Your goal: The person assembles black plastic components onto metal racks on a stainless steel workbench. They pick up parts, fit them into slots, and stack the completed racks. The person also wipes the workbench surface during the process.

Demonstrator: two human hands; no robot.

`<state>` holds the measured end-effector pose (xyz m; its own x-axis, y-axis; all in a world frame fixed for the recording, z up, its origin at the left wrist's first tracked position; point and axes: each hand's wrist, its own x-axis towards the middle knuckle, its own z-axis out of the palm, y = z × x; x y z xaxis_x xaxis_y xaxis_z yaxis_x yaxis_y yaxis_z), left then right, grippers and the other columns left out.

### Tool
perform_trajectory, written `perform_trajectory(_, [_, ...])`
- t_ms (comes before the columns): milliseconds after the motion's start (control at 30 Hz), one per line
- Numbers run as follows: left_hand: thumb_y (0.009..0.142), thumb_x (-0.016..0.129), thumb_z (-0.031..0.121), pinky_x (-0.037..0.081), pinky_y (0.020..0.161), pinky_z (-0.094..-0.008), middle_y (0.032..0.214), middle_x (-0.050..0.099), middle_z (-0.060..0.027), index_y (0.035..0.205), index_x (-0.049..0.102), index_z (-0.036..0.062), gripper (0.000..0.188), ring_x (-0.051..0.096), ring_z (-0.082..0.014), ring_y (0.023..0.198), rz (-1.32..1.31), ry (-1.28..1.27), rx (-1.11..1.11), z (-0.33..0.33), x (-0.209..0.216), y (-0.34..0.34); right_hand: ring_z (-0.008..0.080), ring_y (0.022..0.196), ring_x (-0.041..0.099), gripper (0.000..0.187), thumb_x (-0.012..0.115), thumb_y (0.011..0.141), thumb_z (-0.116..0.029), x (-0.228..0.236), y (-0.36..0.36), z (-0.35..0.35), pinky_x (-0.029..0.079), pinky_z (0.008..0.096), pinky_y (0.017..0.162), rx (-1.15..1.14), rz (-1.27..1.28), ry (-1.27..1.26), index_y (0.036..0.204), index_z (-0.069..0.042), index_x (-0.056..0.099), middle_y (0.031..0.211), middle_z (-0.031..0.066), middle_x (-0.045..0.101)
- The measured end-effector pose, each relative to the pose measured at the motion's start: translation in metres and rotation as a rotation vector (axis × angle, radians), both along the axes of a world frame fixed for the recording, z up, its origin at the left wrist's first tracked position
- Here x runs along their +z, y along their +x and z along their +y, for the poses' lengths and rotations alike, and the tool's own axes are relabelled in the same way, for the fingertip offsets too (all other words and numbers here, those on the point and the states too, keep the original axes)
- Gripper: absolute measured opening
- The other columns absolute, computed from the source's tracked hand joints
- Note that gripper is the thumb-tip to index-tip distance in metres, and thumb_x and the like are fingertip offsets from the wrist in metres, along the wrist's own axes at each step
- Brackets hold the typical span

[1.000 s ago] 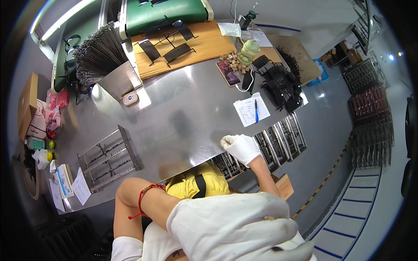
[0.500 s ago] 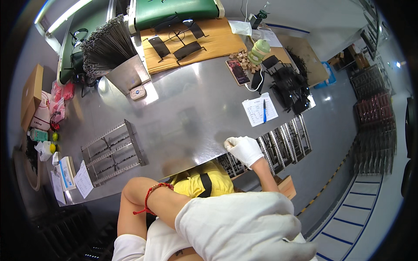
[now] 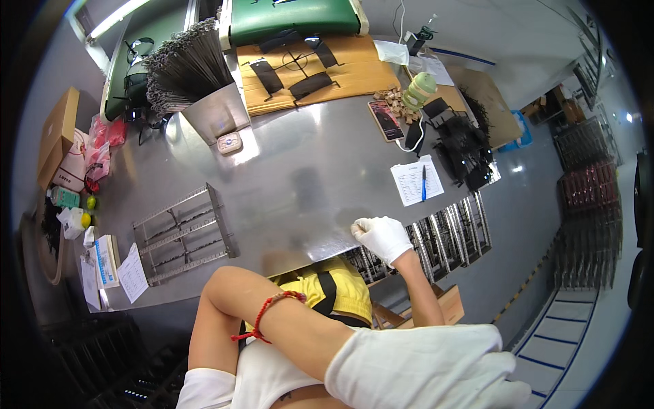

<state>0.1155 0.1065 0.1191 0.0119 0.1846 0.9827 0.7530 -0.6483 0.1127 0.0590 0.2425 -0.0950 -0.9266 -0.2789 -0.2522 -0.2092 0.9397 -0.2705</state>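
The person's right hand (image 3: 383,238), in a white glove, is hovering at the near edge of the tabletop (image 3: 293,198), its fingers curling into a loose fist; whether they are gripping anything small cannot be told. The slotted metal racks (image 3: 446,235) are lying just to the right of that fist, beyond the edge, their row running left to right and their bars slanting toward the body. The right hand is staying nearer to them than the gloved left hand (image 3: 429,368), which is crossing the chest close to the camera, its fingers' state unclear. A single rack (image 3: 178,234) is lying well apart, far left.
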Motion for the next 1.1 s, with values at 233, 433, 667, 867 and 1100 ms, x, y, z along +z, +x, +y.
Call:
perform_trajectory(233, [0.089,0.055,0.022,0.044,0.058,-0.0412,0.09,0.054,-0.0112,0.117,0.054,0.0085,0.031,0.058,-0.0256,0.071,0.066,-0.2,0.189,-0.019,-0.004,0.008,0.0327,0.078,0.07,0.03,0.053,0.095,-0.037,-0.005,0.001,-0.009,0.055,0.0435,0.075,0.012,-0.014,-0.003,0.09,-0.016,0.073,0.081,0.0122,0.072])
perform_trajectory(433, [0.081,0.062,0.012,0.041,0.05,-0.0364,0.074,0.051,-0.0055,0.076,0.054,0.0083,0.01,0.055,-0.0206,0.063,0.048,-0.595,0.206,-0.036,-0.042,-0.006,0.0325,0.079,0.07,0.027,0.055,0.093,-0.035,0.0,0.001,-0.01,0.055,0.0439,0.076,-0.014,-0.044,-0.045,0.093,-0.016,0.074,0.082,0.0128,0.072])
perform_trajectory(667, [0.092,0.06,0.023,0.055,0.07,-0.0426,0.077,0.069,-0.0158,0.099,0.069,0.0054,0.021,0.068,-0.0327,0.073,-0.663,-1.302,0.683,-0.074,-0.159,-0.037,0.0196,0.095,0.066,0.029,0.061,0.097,-0.024,0.006,-0.005,-0.036,0.051,0.0321,0.088,-0.624,0.013,-0.954,0.119,-0.005,0.067,0.107,0.0113,0.068])
perform_trajectory(867, [0.09,0.065,0.038,0.055,0.062,-0.0423,0.07,0.067,-0.014,0.091,0.072,0.0105,0.029,0.067,-0.0314,0.062,-0.879,-0.989,0.7,-0.057,-0.21,-0.019,0.0201,0.12,0.053,0.044,0.056,0.1,-0.016,0.015,-0.027,-0.086,0.043,0.0337,0.105,-0.701,0.09,-1.049,0.142,-0.006,0.048,0.135,0.0131,0.052])
perform_trajectory(1100, [0.093,0.06,0.039,0.054,0.06,-0.0425,0.073,0.067,-0.0125,0.081,0.068,0.0103,0.032,0.066,-0.0321,0.065,-0.411,-1.149,0.677,-0.053,-0.229,-0.009,0.0307,0.135,0.042,0.05,0.05,0.1,-0.018,0.005,-0.038,-0.085,0.024,0.044,0.119,-0.339,0.259,-0.83,0.147,-0.005,0.036,0.152,0.0167,0.034])
